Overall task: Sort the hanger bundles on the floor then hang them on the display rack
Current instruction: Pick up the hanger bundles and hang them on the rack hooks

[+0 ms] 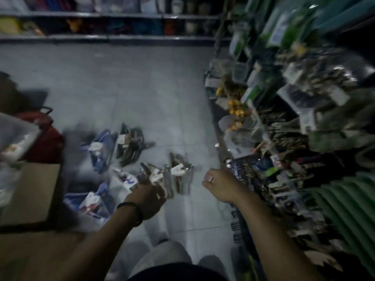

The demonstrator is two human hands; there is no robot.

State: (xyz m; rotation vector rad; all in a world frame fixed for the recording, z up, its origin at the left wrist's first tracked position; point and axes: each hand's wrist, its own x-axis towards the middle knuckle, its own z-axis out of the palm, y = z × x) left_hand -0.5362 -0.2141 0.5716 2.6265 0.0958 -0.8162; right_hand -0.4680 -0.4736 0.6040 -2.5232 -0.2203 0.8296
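Your left hand meets the tagged wooden hanger bundle on the grey tiled floor, its grip impossible to tell in the blur; your right hand hovers curled, empty.

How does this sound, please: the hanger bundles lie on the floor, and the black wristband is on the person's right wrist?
Not quite: the head view shows the black wristband on the left wrist. The hanger bundles do lie on the floor.

Shop, stocked shelves, packaged goods rack
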